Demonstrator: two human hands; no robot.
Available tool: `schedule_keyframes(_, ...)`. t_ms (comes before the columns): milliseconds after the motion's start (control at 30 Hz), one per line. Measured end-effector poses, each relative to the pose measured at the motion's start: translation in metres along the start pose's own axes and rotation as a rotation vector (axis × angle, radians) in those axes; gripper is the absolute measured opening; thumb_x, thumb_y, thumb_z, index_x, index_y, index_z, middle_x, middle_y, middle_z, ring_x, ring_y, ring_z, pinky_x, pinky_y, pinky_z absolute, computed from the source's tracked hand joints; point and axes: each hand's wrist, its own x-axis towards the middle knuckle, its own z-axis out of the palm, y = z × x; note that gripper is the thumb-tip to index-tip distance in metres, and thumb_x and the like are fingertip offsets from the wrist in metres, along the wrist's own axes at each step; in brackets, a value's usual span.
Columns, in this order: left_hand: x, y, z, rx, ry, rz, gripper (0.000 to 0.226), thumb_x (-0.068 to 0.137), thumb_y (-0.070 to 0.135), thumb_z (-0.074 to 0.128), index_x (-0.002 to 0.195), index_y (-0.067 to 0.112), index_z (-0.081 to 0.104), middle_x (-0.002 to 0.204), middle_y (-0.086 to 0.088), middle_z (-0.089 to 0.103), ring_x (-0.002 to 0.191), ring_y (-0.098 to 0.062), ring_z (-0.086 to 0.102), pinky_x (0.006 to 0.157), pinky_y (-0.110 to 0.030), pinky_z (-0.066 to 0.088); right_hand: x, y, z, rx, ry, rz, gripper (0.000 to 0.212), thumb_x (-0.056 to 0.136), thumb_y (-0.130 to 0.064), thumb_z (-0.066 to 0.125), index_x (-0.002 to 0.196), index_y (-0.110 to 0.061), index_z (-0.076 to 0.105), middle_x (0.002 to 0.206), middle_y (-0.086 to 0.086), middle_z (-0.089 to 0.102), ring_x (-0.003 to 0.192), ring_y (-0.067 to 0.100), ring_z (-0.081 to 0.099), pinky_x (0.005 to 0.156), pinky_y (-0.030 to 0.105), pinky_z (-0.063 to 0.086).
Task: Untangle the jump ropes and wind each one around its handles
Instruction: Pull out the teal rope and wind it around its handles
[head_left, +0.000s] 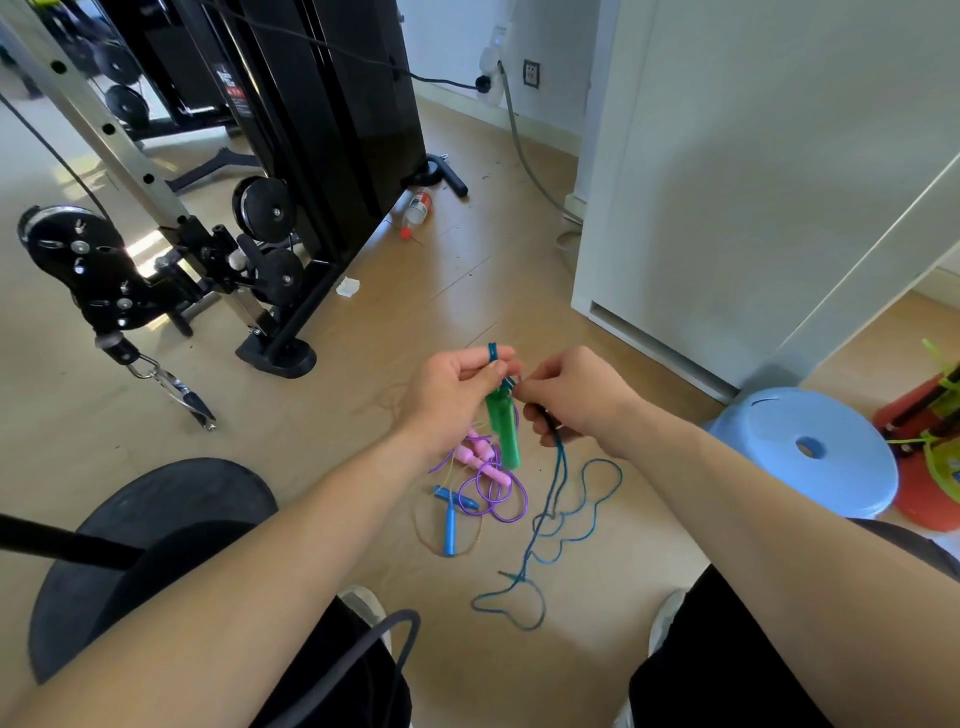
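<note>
One wide-angle camera, worn on the head, faces forward and steeply down at the floor (363, 338) beside a blue stool (802, 452). The left hand (447, 395) and right hand (576, 400) sit mid-frame, close below the lens, left of the stool.

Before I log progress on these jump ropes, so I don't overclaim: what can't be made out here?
Head view only.
1. How the teal rope sits on the green handles: covered by fingers of the left hand and right hand.
2. Upper ends of the pink handles: behind the left hand and green handles.
3. The thin yellowish cord by the blue handles: too faint to trace.
</note>
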Motion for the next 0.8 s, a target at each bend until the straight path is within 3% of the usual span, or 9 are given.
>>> schedule_keyframes(67, -0.001, -0.001, 0.004, 0.006, 0.056, -0.001, 0.013, 0.088, 0.036, 0.067, 0.094, 0.045, 0.074, 0.099, 0.012, 0.076, 0.088, -0.037, 0.069, 0.070, -0.028, 0.059, 0.000, 0.001, 0.001, 0.167, -0.066, 0.035, 0.013, 0.089, -0.006, 0.059, 0.093, 0.003, 0.067, 0.069, 0.012, 0.069, 0.058, 0.024, 0.066, 0.068, 0.043, 0.063)
schedule_keyframes(133, -0.001, 0.000, 0.006, 0.005, 0.153, 0.002, 0.012, 0.088, 0.036, 0.071, 0.097, 0.043, 0.073, 0.094, 0.017, 0.075, 0.079, -0.024, 0.066, 0.057, -0.013, 0.053, -0.002, 0.002, 0.004, 0.254, -0.136, 0.031, 0.013, 0.092, -0.005, 0.057, 0.097, 0.002, 0.067, 0.076, 0.012, 0.074, 0.070, 0.027, 0.073, 0.073, 0.041, 0.062)
schedule_keyframes(200, 0.002, -0.001, 0.005, 0.011, 0.221, -0.004, 0.013, 0.089, 0.035, 0.071, 0.100, 0.042, 0.071, 0.090, 0.019, 0.075, 0.076, -0.016, 0.065, 0.055, -0.013, 0.053, -0.006, 0.004, 0.009, 0.249, -0.188, -0.003, 0.012, 0.094, -0.005, 0.058, 0.099, -0.003, 0.068, 0.084, 0.010, 0.076, 0.077, 0.026, 0.075, 0.069, 0.033, 0.061)
schedule_keyframes(300, 0.004, -0.003, 0.006, -0.010, 0.234, -0.052, 0.012, 0.089, 0.033, 0.068, 0.097, 0.043, 0.070, 0.089, 0.010, 0.076, 0.078, -0.018, 0.067, 0.070, -0.035, 0.058, -0.009, 0.006, 0.017, 0.214, -0.176, -0.061, 0.017, 0.091, 0.000, 0.056, 0.098, -0.004, 0.071, 0.092, 0.013, 0.076, 0.077, 0.022, 0.074, 0.062, 0.028, 0.060)
schedule_keyframes(400, 0.005, -0.002, 0.011, -0.025, 0.214, -0.076, 0.014, 0.095, 0.022, 0.062, 0.103, 0.030, 0.070, 0.091, 0.007, 0.072, 0.089, -0.018, 0.068, 0.086, -0.039, 0.055, -0.007, 0.009, 0.023, 0.105, -0.147, -0.145, 0.022, 0.081, 0.002, 0.050, 0.093, 0.003, 0.069, 0.080, 0.019, 0.066, 0.075, 0.025, 0.065, 0.079, 0.047, 0.061)
schedule_keyframes(500, 0.007, 0.001, 0.008, -0.077, 0.167, -0.116, 0.010, 0.094, 0.015, 0.062, 0.096, 0.021, 0.069, 0.095, -0.002, 0.071, 0.095, -0.022, 0.067, 0.097, -0.042, 0.053, -0.009, 0.008, 0.028, -0.044, -0.141, -0.227, 0.024, 0.075, -0.005, 0.047, 0.091, 0.001, 0.063, 0.076, 0.019, 0.057, 0.070, 0.018, 0.051, 0.083, 0.055, 0.056)
schedule_keyframes(600, 0.008, 0.007, 0.001, -0.140, 0.109, -0.127, 0.009, 0.091, 0.013, 0.069, 0.100, 0.013, 0.069, 0.092, -0.008, 0.068, 0.083, -0.020, 0.064, 0.089, -0.042, 0.054, -0.008, 0.008, 0.030, -0.254, -0.081, -0.324, 0.015, 0.078, -0.012, 0.053, 0.088, -0.005, 0.061, 0.086, 0.019, 0.062, 0.067, 0.028, 0.051, 0.072, 0.043, 0.055)
schedule_keyframes(700, 0.008, 0.010, -0.001, -0.214, 0.064, -0.154, 0.039, 0.090, -0.005, 0.062, 0.129, 0.001, 0.056, 0.119, -0.012, 0.068, 0.091, -0.014, 0.069, 0.087, -0.034, 0.058, -0.008, 0.007, 0.031, -0.332, -0.070, -0.392, 0.006, 0.082, -0.013, 0.059, 0.082, -0.016, 0.064, 0.068, 0.011, 0.049, 0.051, 0.012, 0.038, 0.053, 0.029, 0.039)
schedule_keyframes(800, 0.006, 0.012, -0.003, -0.233, 0.031, -0.156, 0.044, 0.091, -0.013, 0.054, 0.133, -0.003, 0.052, 0.125, -0.015, 0.066, 0.092, -0.014, 0.070, 0.080, -0.023, 0.058, -0.009, 0.007, 0.029, -0.386, -0.139, -0.398, 0.015, 0.086, -0.018, 0.059, 0.095, -0.022, 0.069, 0.061, -0.002, 0.044, 0.048, 0.008, 0.038, 0.048, 0.018, 0.034)
